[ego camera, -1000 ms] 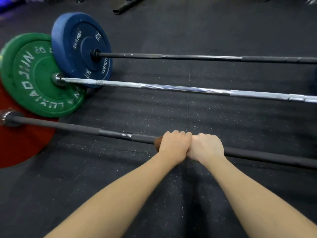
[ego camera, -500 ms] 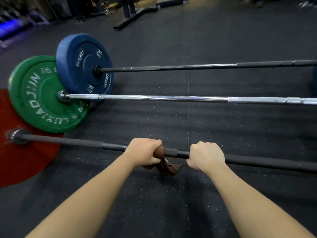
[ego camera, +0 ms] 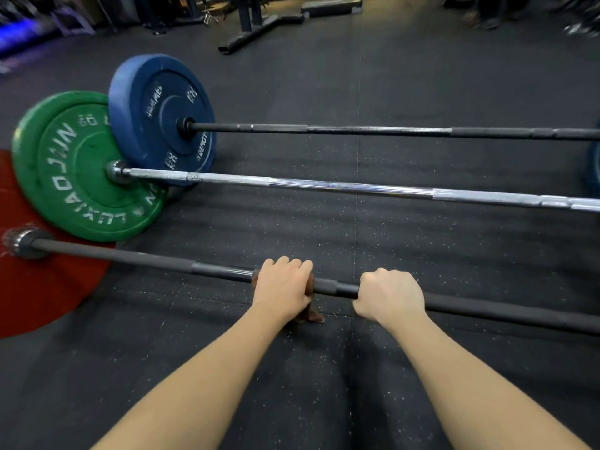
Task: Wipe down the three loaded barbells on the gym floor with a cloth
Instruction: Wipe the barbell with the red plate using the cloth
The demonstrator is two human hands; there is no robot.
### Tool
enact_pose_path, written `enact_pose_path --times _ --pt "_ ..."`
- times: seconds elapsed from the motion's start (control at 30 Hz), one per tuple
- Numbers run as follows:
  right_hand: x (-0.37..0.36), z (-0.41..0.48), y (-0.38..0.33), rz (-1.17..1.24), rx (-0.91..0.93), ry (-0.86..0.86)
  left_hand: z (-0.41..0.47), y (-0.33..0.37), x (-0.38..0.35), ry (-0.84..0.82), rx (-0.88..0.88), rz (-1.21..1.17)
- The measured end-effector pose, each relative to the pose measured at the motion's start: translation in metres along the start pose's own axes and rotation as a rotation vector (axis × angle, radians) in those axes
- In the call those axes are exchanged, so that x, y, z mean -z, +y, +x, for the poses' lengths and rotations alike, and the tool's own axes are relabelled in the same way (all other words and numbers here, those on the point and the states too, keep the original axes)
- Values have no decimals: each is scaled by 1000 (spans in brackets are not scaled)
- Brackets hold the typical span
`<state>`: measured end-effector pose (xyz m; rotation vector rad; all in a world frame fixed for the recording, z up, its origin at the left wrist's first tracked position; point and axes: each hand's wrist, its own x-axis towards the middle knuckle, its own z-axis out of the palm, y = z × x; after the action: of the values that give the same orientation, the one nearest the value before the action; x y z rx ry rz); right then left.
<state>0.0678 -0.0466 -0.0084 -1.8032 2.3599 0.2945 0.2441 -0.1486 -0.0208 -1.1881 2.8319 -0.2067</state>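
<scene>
1. The brown cloth (ego camera: 312, 315) is bunched round the shaft of the nearest barbell (ego camera: 130, 256), near mid-bar, with a crumpled tail drooping toward the floor.
2. The left hand (ego camera: 282, 292) is clamped over the cloth, fingers curled across the bar. The right hand (ego camera: 389, 295) grasps bare shaft just beside it, a short stretch of bar between them.
3. That bar is a matte black cylinder. Its ribbed steel collar sits against a flat red plate (ego camera: 42, 293).
4. Beyond lies the chrome barbell (ego camera: 324, 185), knurled in bands, carrying a green plate (ego camera: 74, 177) with raised lettering.
5. Farthest is the far black barbell (ego camera: 357, 128). Its blue plate (ego camera: 156, 112) overlaps the green one.
6. The speckled rubber floor (ego camera: 324, 368) shows open lanes between the bars, and free shaft runs right to the frame's edge.
</scene>
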Motion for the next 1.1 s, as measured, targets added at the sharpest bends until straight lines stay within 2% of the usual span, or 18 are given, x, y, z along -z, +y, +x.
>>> enact_pose_path --times 0.27,0.4,0.53,0.7,0.8,0.9,1.1 --pt "0 -1 -1 -22 11 29 10 50 11 33 -194 -83" --pt "1 -2 -1 -15 3 26 14 42 9 29 -247 -118" --pt "0 -2 0 -16 -1 16 19 23 21 -132 -285 -212" --pt "-1 -1 1 -9 3 12 24 -18 35 -374 -125 -156" --pt "-3 0 1 -13 1 20 26 -30 35 -440 -65 -186" --pt "-7 0 1 -19 -4 62 23 -23 29 -389 -68 -123" --pt "-16 -3 -1 -19 -12 120 7 -3 6 -88 -37 -29"
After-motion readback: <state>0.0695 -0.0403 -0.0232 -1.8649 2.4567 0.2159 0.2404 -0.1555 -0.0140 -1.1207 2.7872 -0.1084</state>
